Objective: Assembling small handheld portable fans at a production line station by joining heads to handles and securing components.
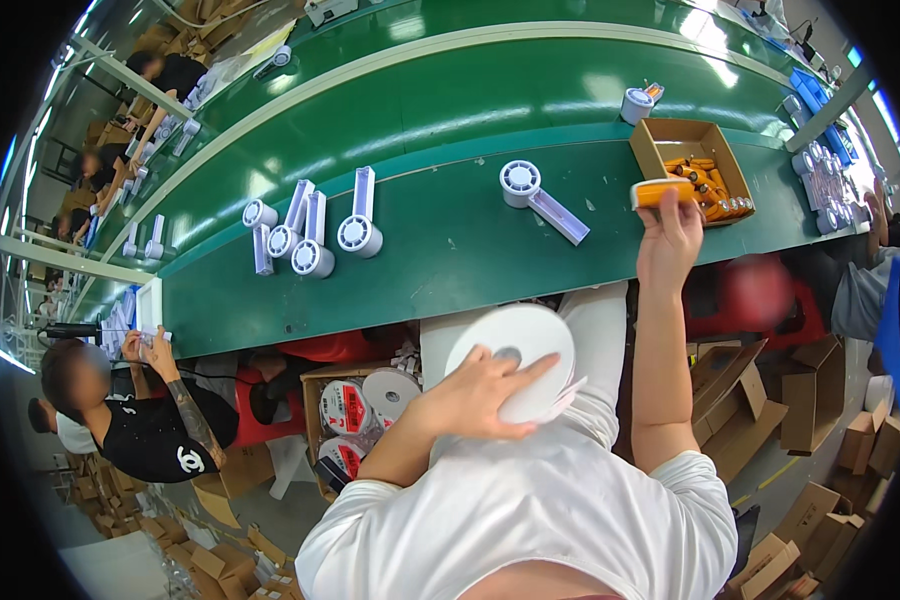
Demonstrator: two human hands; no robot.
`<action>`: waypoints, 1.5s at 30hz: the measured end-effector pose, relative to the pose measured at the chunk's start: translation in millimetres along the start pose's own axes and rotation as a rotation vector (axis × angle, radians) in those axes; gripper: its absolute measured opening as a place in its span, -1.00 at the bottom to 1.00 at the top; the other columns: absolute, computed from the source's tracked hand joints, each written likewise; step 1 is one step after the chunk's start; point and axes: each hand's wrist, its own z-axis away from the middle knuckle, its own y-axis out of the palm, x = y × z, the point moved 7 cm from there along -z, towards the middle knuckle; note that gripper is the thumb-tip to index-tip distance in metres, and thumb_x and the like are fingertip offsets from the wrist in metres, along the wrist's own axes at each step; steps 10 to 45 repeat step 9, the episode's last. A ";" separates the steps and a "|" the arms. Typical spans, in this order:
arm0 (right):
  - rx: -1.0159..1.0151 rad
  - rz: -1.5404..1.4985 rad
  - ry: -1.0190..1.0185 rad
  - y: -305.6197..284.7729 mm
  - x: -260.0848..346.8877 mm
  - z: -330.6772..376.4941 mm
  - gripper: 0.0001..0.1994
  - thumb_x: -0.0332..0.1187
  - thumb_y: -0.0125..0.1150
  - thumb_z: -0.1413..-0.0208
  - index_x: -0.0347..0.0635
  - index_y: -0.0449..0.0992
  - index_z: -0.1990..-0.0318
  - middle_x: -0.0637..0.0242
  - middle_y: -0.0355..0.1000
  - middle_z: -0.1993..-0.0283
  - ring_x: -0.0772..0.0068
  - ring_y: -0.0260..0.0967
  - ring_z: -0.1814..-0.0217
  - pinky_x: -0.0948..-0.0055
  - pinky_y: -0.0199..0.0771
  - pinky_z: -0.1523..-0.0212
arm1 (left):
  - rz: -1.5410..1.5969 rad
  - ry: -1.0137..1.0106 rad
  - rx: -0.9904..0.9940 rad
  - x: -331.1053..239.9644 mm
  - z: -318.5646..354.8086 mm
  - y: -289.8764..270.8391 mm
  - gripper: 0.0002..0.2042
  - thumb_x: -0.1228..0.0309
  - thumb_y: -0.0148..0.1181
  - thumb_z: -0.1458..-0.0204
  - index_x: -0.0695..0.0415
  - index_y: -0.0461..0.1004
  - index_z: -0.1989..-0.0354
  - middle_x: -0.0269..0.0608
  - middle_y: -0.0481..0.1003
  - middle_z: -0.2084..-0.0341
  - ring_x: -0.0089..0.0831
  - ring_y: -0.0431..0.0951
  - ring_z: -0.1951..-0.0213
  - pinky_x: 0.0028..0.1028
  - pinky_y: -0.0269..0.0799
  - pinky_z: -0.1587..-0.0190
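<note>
Head view: right hand point(668, 240) pinches an orange cylindrical part point(652, 192) at the near-left corner of the cardboard box point(653, 150), its long axis crosswise. Left hand point(475, 392), well nearer the body than that box, spreads fingers over a white label roll point(525, 345).

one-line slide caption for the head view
Left hand rests on a white label roll while right hand lifts an orange part from a cardboard box.

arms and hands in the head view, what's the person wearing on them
Both arms are bare from short white T-shirt sleeves down. The left hand and right hand show no gloves, and no watch, rings or wristbands are visible.
</note>
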 end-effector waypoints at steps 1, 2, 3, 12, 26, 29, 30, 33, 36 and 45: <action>-0.003 -0.001 -0.002 -11.6 -8.9 -8.1 -0.78 -0.36 0.18 -0.23 -0.29 0.35 0.10 0.28 0.42 0.16 0.48 0.46 0.19 0.48 0.57 0.21 | 0.127 -0.005 0.073 4.8 8.0 11.4 -0.10 0.03 0.25 0.19 0.14 0.09 -0.37 0.08 0.46 0.31 -0.12 0.44 0.26 -0.26 0.16 0.16; 0.048 0.058 0.054 -20.4 -25.1 -15.3 -0.78 -0.35 0.18 -0.23 -0.29 0.36 0.10 0.30 0.42 0.16 0.52 0.45 0.19 0.53 0.56 0.24 | 0.255 -0.009 0.146 11.2 11.7 21.9 -0.10 0.05 0.26 0.20 0.15 0.09 -0.36 0.15 0.48 0.19 -0.08 0.48 0.19 -0.23 0.22 0.10; 0.098 0.117 0.114 -27.9 -40.5 -20.8 -0.77 -0.33 0.18 -0.23 -0.29 0.38 0.10 0.32 0.42 0.17 0.57 0.45 0.20 0.58 0.55 0.26 | 0.255 -0.006 0.149 18.1 11.5 24.9 -0.10 0.05 0.26 0.20 0.15 0.09 -0.36 0.15 0.48 0.19 -0.08 0.48 0.19 -0.23 0.22 0.10; 0.126 0.065 0.326 -61.0 -92.9 -18.7 -0.72 -0.32 0.10 -0.28 -0.29 0.36 -0.05 0.32 0.43 0.09 0.52 0.45 0.12 0.52 0.50 0.11 | 0.058 -0.579 0.280 94.3 24.2 73.7 -0.14 0.00 0.22 0.13 0.15 0.03 -0.33 0.23 0.49 0.18 0.07 0.53 0.18 -0.10 0.17 -0.11; 0.126 0.065 0.326 -61.0 -92.9 -18.7 -0.72 -0.32 0.10 -0.28 -0.29 0.36 -0.05 0.32 0.43 0.09 0.52 0.45 0.12 0.52 0.50 0.11 | 0.058 -0.579 0.280 94.3 24.2 73.7 -0.14 0.00 0.22 0.13 0.15 0.03 -0.33 0.23 0.49 0.18 0.07 0.53 0.18 -0.10 0.17 -0.11; 0.126 0.065 0.326 -61.0 -92.9 -18.7 -0.72 -0.32 0.10 -0.28 -0.29 0.36 -0.05 0.32 0.43 0.09 0.52 0.45 0.12 0.52 0.50 0.11 | 0.058 -0.579 0.280 94.3 24.2 73.7 -0.14 0.00 0.22 0.13 0.15 0.03 -0.33 0.23 0.49 0.18 0.07 0.53 0.18 -0.10 0.17 -0.11; 0.126 0.065 0.326 -61.0 -92.9 -18.7 -0.72 -0.32 0.10 -0.28 -0.29 0.36 -0.05 0.32 0.43 0.09 0.52 0.45 0.12 0.52 0.50 0.11 | 0.058 -0.579 0.280 94.3 24.2 73.7 -0.14 0.00 0.22 0.13 0.15 0.03 -0.33 0.23 0.49 0.18 0.07 0.53 0.18 -0.10 0.17 -0.11; 0.126 0.065 0.326 -61.0 -92.9 -18.7 -0.72 -0.32 0.10 -0.28 -0.29 0.36 -0.05 0.32 0.43 0.09 0.52 0.45 0.12 0.52 0.50 0.11 | 0.058 -0.579 0.280 94.3 24.2 73.7 -0.14 0.00 0.22 0.13 0.15 0.03 -0.33 0.23 0.49 0.18 0.07 0.53 0.18 -0.10 0.17 -0.11; 0.126 0.065 0.326 -61.0 -92.9 -18.7 -0.72 -0.32 0.10 -0.28 -0.29 0.36 -0.05 0.32 0.43 0.09 0.52 0.45 0.12 0.52 0.50 0.11 | 0.058 -0.579 0.280 94.3 24.2 73.7 -0.14 0.00 0.22 0.13 0.15 0.03 -0.33 0.23 0.49 0.18 0.07 0.53 0.18 -0.10 0.17 -0.11; 0.126 0.065 0.326 -61.0 -92.9 -18.7 -0.72 -0.32 0.10 -0.28 -0.29 0.36 -0.05 0.32 0.43 0.09 0.52 0.45 0.12 0.52 0.50 0.11 | 0.058 -0.579 0.280 94.3 24.2 73.7 -0.14 0.00 0.22 0.13 0.15 0.03 -0.33 0.23 0.49 0.18 0.07 0.53 0.18 -0.10 0.17 -0.11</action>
